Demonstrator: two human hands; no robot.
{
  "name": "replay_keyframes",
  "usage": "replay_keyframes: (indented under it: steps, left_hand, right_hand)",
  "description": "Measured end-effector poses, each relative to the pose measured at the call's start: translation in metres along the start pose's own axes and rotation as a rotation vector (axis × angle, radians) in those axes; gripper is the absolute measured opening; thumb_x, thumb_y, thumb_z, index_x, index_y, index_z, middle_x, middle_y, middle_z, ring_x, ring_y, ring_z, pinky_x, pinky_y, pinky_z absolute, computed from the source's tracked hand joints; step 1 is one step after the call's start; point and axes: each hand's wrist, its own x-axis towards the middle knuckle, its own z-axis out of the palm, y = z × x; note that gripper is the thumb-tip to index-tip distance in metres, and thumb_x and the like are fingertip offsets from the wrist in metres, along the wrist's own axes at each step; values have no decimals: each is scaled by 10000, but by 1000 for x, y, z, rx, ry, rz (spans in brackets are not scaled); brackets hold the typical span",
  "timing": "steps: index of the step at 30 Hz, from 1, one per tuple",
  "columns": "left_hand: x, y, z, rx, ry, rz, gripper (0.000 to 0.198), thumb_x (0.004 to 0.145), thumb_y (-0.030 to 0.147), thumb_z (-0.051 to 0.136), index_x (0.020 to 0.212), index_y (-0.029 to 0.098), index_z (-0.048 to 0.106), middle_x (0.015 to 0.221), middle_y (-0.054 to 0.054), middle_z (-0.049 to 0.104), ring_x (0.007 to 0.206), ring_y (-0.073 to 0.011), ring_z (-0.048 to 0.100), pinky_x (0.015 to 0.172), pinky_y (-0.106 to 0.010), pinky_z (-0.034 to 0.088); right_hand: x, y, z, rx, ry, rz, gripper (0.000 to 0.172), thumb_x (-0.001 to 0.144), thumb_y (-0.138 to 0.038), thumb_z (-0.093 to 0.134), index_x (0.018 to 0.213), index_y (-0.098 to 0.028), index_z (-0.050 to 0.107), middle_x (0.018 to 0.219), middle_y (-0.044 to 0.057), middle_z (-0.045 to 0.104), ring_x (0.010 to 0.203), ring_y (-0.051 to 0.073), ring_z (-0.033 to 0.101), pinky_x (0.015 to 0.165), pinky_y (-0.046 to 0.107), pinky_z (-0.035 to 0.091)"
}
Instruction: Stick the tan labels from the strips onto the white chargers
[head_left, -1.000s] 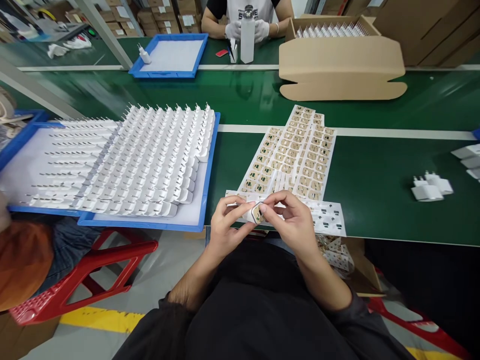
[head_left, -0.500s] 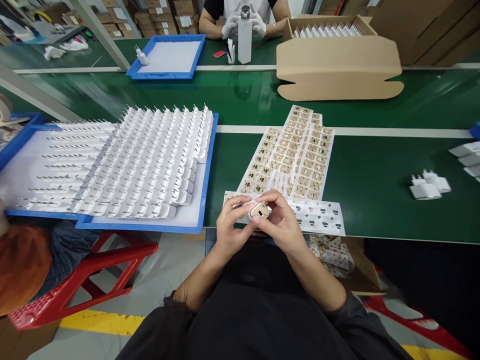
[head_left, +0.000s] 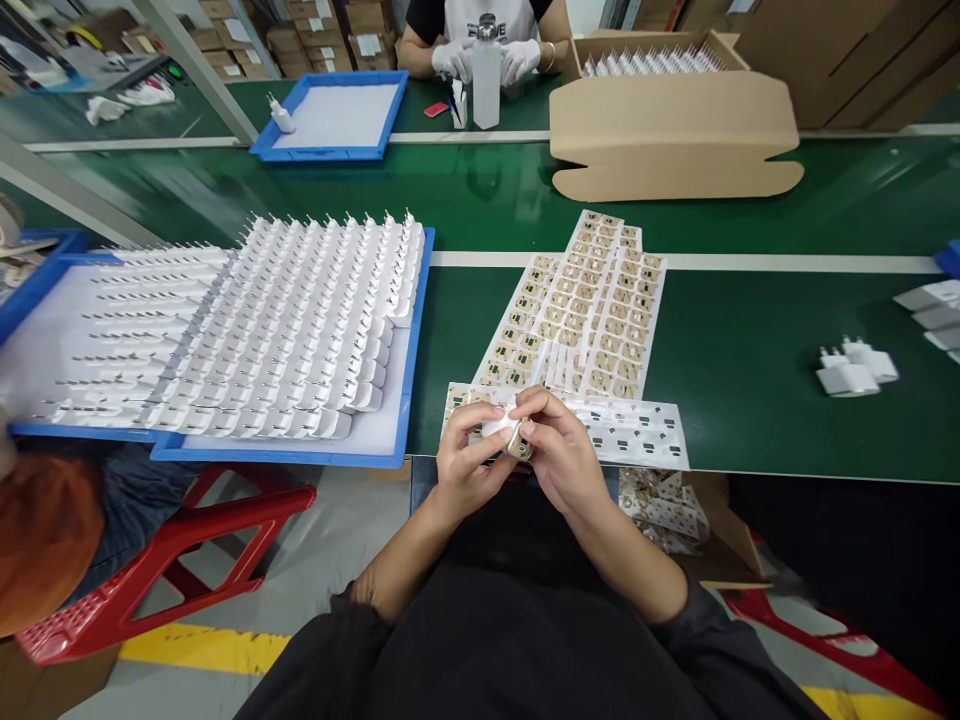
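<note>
Rows of chargers (head_left: 300,310) fill the blue tray (head_left: 418,340), prongs up and packed close, most likely so that each one can be lifted out by its body. Just right of the tray's near corner, the left hand (head_left: 469,465) pinches a single white charger (head_left: 501,428) between thumb and curled fingers. It is held off the table and close to the body, which seems to steady it. The right hand (head_left: 562,455) meets it from the other side, its thumb and fingertips pressed together on the end where a tan patch shows. The sticker sheets (head_left: 592,310) fan out right of the tray and just beyond the hands, apparently kept within easy reach. A paler strip (head_left: 637,430) lies across their near end. Well to the right of the tray, a few loose chargers (head_left: 855,368) lie on their sides, apart from the rows.
</note>
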Motion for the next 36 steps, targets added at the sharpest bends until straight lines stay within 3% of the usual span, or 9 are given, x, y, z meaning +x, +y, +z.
replay_keyframes:
  steps: [8,13,16,21,25,29,31,33,36]
  left_hand:
    - [-5,2,3,-84,69,-75,411,878,181,748,1207,328,549,1173,-29,603,1051,-184,678,873,-390,628]
    - [-6,2,5,-253,78,-226,378,891,307,763,1203,324,550,1162,-45,600,1069,-196,664,875,-385,613]
    - [-5,0,5,-317,56,-249,383,891,305,764,1212,319,556,1163,-52,605,1093,-200,655,880,-382,607]
    - [-3,-2,2,-199,-34,-157,423,878,215,760,1234,319,557,1188,-57,625,1085,-208,673,890,-405,608]
    - [-1,-1,1,-146,-41,-119,389,885,222,748,1220,310,570,1173,-58,633,1065,-209,687,873,-402,621]
    - [-1,0,5,-216,-48,-237,383,888,270,753,1229,290,580,1177,-79,648,1104,-228,683,886,-405,613]
    - [-2,-1,7,-294,-36,-349,366,898,319,744,1223,269,582,1187,-97,645,1125,-233,680,836,-358,615]
    - [-1,-3,9,-356,-19,-451,368,889,351,755,1201,254,585,1197,-103,641,1140,-231,678,790,-309,613]
    - [0,-7,10,-396,-3,-544,377,860,341,789,1171,250,597,1204,-96,647,1163,-227,675,799,-289,615]
  right_hand:
    - [1,-4,-2,84,-63,76,103,789,-290,656,849,-256,733,909,30,568,882,209,573,776,338,499]
    - [0,1,-12,17,-172,16,278,785,-366,778,1049,-280,762,1021,43,582,926,211,580,775,329,520]
    - [-2,-2,-19,-95,-213,-67,324,841,-378,782,1155,-307,743,1090,53,582,931,200,591,758,318,535]
    - [1,-18,-30,-455,-122,-301,127,975,-305,656,1064,-274,740,920,44,677,796,182,612,719,328,524]
    - [6,-26,-35,-687,-127,-476,86,972,-249,645,978,-266,729,897,51,724,825,212,666,732,362,554]
    - [5,-21,-41,-849,-112,-660,136,914,-190,677,943,-301,750,970,72,733,818,225,685,722,382,578]
    - [-2,-19,-43,-857,-179,-723,164,901,-167,681,944,-310,747,966,66,732,751,201,672,675,353,568]
    - [-16,-16,-49,-780,-344,-698,168,920,-152,659,988,-289,728,996,72,742,794,198,695,711,338,579]
    - [-44,5,-76,-657,-626,-348,118,982,-194,602,1001,-248,705,927,66,759,815,191,719,732,311,589]
